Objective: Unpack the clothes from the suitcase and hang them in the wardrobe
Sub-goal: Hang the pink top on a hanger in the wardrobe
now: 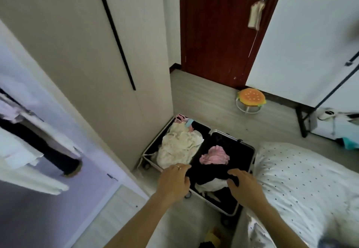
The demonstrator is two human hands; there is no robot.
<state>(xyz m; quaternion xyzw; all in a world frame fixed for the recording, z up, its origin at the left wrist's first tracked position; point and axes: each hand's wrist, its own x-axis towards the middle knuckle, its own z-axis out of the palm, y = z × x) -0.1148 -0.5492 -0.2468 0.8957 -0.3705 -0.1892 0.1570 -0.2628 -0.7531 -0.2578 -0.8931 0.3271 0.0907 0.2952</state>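
Observation:
An open black suitcase (245, 151) with a silver frame lies on the floor between wardrobe and bed. Its left half holds a cream garment (179, 143); the right half holds a pink garment (214, 155) and a black-and-white garment (210, 181) nearest me. My left hand (172, 181), a ring on one finger, grips the left edge of that black-and-white garment. On its right edge my right hand (245, 186) has closed its fingers. The wardrobe (81, 53) stands at the left, one door open, with hung clothes (29, 139) showing inside.
A bed with a dotted white cover (303, 179) fills the lower right, touching the suitcase. A small burger-cushion stool (251, 100) stands by the dark red door (223, 26). A black-legged desk (303, 119) sits at far right. Some yellow and dark items (212, 238) lie on the floor near me.

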